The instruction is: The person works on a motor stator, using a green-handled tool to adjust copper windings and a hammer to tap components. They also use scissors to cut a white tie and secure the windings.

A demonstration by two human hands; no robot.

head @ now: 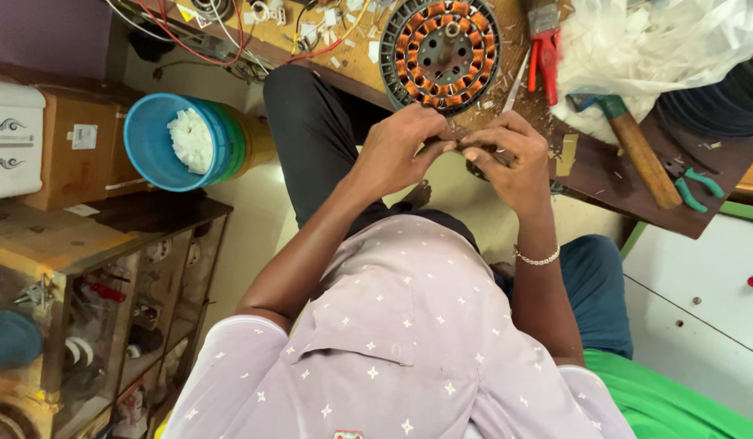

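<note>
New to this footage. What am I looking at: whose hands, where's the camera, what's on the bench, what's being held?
There is no machine here: one camera sits on a person's head and looks straight down, so you see their lilac shirt and both bare arms.

The left hand and right hand meet at the bench edge, pinching a small thin piece between the fingertips; it is too small to identify.

On the wooden bench just beyond lie a round motor stator with copper coils, red-handled pliers, a wooden-handled hammer, small green-handled pliers and a crumpled clear plastic bag.

To the person's left, a blue tub holds white bits. Lower left is a cluttered wooden shelf.
</note>
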